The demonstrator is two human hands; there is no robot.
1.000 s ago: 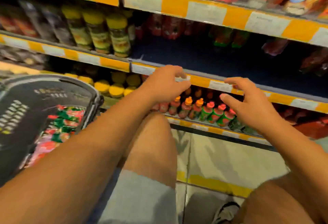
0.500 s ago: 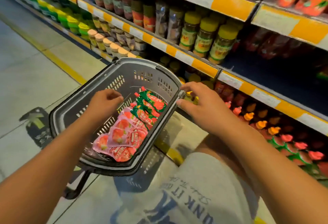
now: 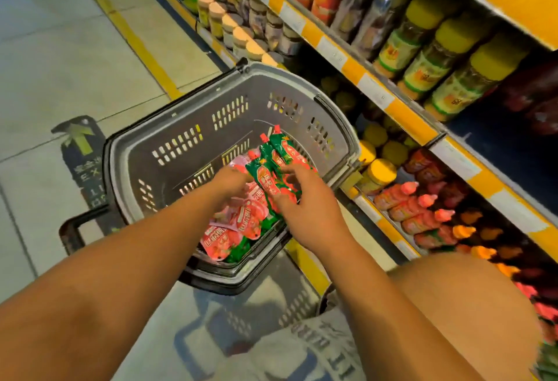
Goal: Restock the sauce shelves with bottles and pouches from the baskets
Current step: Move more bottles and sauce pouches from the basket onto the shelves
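A grey plastic basket [image 3: 181,126] stands on the floor beside the shelves. Pink sauce pouches [image 3: 241,223] lie in a heap inside it, and a bunch of green spouted pouches [image 3: 273,163] sits on top with the red caps pointing away from me. My left hand [image 3: 231,181] grips the left side of the green bunch, its fingertips hidden behind it. My right hand [image 3: 308,208] holds the right side with curled fingers.
The yellow-edged shelf [image 3: 401,108] runs along the right, with yellow-lidded jars [image 3: 447,57] above and red and orange capped sauce bottles [image 3: 416,208] on the bottom shelf. My bare knee [image 3: 453,305] is at lower right. An arrow sticker [image 3: 80,139] marks the floor left of the basket.
My view swung from the lower shelf to the basket. Both hands went from the shelf edge to the basket rim, then down inside onto the green pouches.
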